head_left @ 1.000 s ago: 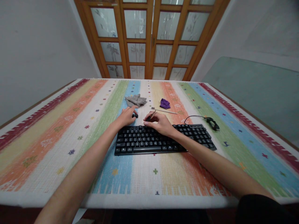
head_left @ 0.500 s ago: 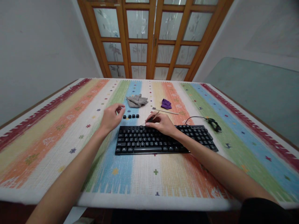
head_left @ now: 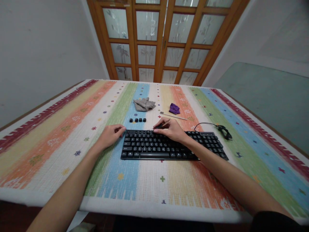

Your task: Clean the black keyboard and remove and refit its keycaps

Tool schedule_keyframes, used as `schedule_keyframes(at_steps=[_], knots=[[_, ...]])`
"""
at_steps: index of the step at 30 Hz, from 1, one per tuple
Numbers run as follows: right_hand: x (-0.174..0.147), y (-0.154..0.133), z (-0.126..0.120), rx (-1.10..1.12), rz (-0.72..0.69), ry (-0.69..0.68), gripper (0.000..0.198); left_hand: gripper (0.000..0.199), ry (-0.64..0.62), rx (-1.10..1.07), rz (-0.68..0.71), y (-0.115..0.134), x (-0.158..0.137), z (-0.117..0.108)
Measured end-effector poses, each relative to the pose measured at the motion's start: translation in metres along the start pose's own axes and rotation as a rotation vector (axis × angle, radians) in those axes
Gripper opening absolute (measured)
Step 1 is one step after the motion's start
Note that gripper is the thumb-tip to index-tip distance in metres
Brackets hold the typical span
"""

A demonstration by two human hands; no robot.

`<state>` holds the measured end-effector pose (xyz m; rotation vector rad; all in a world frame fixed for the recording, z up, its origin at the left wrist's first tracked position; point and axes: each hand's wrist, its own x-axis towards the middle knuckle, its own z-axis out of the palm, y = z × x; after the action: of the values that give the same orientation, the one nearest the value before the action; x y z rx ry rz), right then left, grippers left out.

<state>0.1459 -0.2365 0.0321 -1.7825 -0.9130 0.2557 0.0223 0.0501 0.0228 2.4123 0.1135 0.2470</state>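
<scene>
A black keyboard [head_left: 154,154] lies on the table in front of me. My left hand [head_left: 112,136] is at its far left corner, thumb and fingers closed together on the edge there. Over the far row of keys, my right hand [head_left: 170,129] grips a wire keycap puller [head_left: 158,126] with a dark handle. Its thin wires reach down to the left at the top row, and my fingers partly hide it. Beyond the keyboard's left part stand several loose black keycaps [head_left: 140,120] in a row. The top row shows bare switch places at the left.
Farther back lie a crumpled grey cloth [head_left: 144,104], a purple cloth [head_left: 174,108] and a thin brush [head_left: 173,116]. The keyboard's coiled cable [head_left: 224,131] rests at the right. A striped tablecloth [head_left: 72,141] covers the table; wooden glazed doors [head_left: 159,42] stand behind it.
My left hand has come down and toward me, from beside the loose keycaps to the keyboard's left corner. The right hand stays at the top row with the puller. The view has shifted slightly.
</scene>
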Motion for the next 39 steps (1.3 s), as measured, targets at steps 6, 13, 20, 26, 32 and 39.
schedule_keyframes(at_steps=[6, 13, 20, 26, 32, 39], knots=[[-0.002, 0.0, -0.001, -0.021, 0.004, 0.025, 0.029, 0.042, -0.018, 0.022, 0.043, -0.001, 0.0, 0.003], [0.001, 0.001, 0.002, -0.038, -0.01, 0.046, 0.025, 0.04, -0.032, 0.034, 0.046, -0.008, 0.0, 0.005], [0.008, -0.005, 0.008, -0.033, -0.051, 0.06, 0.025, 0.039, -0.029, 0.018, 0.057, -0.01, 0.001, 0.007], [0.012, -0.013, 0.017, -0.136, -0.082, 0.035, 0.027, 0.037, -0.038, -0.002, 0.057, -0.011, 0.0, 0.007], [0.022, -0.027, 0.028, -0.324, -0.099, -0.037, 0.018, 0.035, -0.031, 0.007, 0.068, -0.008, 0.0, 0.006], [0.038, -0.045, 0.029, -0.468, -0.076, -0.15, 0.012, 0.035, -0.05, 0.013, 0.057, -0.006, 0.001, 0.005]])
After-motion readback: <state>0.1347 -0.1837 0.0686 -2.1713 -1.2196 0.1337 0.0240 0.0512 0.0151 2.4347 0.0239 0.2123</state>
